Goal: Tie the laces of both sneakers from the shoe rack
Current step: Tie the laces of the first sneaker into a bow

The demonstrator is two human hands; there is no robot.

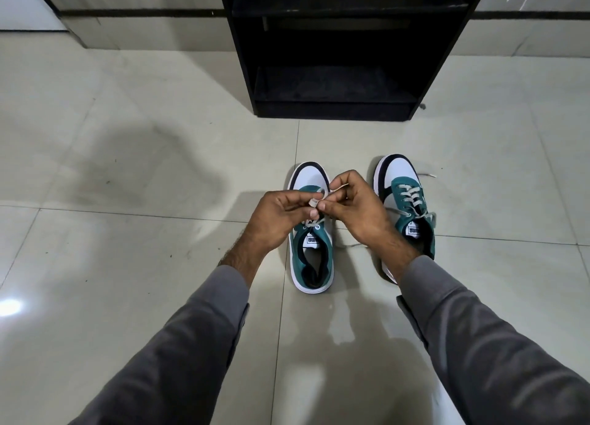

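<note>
While both hands (281,215) (354,207) pinch lace (322,196) (tight grip), sneakers (311,255) sit on glossy tiled floor (127,169).

Tongue label of left sneaker (311,242): white patch, dark block letters, upside down from this view, partly legible, appears to read "PUMA". Tongue label of right sneaker (414,230): same patch, same inverted lettering. No other readable text.
</note>
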